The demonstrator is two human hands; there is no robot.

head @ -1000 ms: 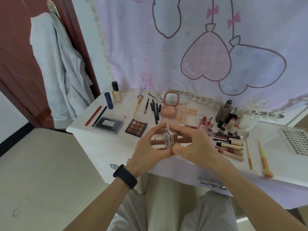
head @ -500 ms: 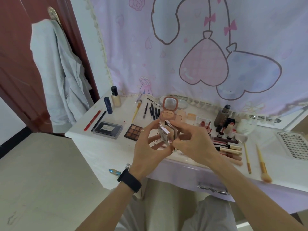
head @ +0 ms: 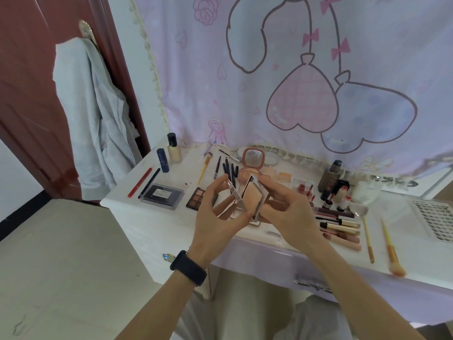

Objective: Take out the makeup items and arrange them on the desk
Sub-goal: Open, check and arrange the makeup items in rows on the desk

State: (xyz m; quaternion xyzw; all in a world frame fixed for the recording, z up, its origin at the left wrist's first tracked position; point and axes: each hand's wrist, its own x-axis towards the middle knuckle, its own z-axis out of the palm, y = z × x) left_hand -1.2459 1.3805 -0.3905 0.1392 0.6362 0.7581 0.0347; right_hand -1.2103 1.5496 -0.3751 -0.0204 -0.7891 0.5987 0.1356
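Above the near edge of the white desk (head: 152, 217), both hands hold an open powder compact (head: 253, 200) on edge, its long axis running up and away, its halves spread in a V with the beige powder facing left. The left hand (head: 215, 217) pinches the lid and the right hand (head: 291, 217) curls round the base. The white label on the black case (head: 163, 195) at the left is too small to read; behind hangs a lilac cartoon curtain (head: 245, 94), with a dark red door (head: 29, 94) far left.

My left forearm (head: 157, 305) and right forearm (head: 362, 285) are bare. A black band (head: 188, 267) circles my left wrist. Pale grey trousers (head: 316, 320) show at lower frame.
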